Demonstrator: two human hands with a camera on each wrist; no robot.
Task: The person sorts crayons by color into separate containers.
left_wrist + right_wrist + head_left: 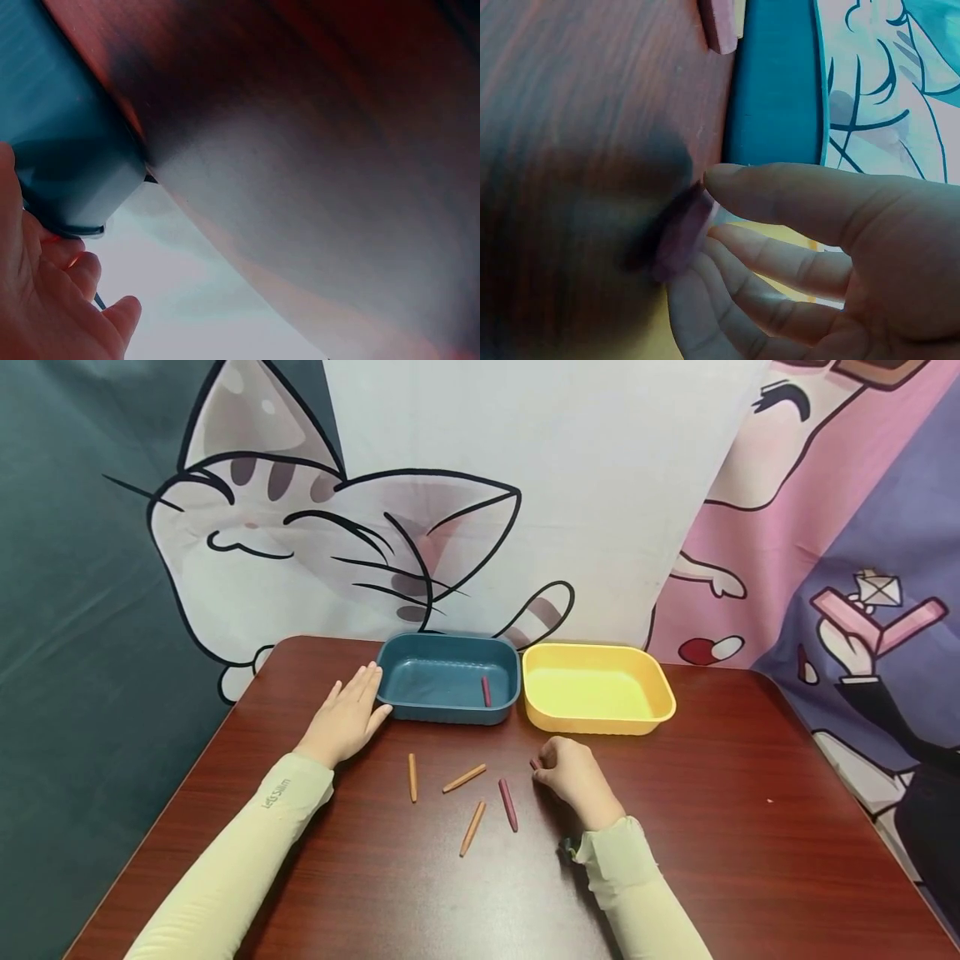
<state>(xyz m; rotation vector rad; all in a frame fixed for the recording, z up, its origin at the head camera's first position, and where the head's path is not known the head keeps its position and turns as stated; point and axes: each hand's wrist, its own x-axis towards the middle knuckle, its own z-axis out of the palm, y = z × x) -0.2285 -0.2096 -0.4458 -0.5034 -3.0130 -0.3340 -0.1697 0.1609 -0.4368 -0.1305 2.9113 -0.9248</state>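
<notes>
My left hand (341,714) lies against the left end of the blue tray (453,713) with its fingers straight. In the left wrist view the fingers (82,274) are at the tray's corner. Between thumb and fingertips, my right hand (573,777) pinches a dark red crayon (682,236) close over the table, in front of the yellow tray (600,725). Another dark red crayon (508,805) lies to the left of that hand. Three orange-brown crayons, one upright in view (412,777), one slanted (464,778) and one nearer (472,829), are farther left. One red crayon (486,691) rests inside the blue tray.
The two trays stand side by side at the back of the brown wooden table (390,893). Behind it hangs a cloth printed with a cartoon cat (247,585). Nothing shows inside the yellow tray.
</notes>
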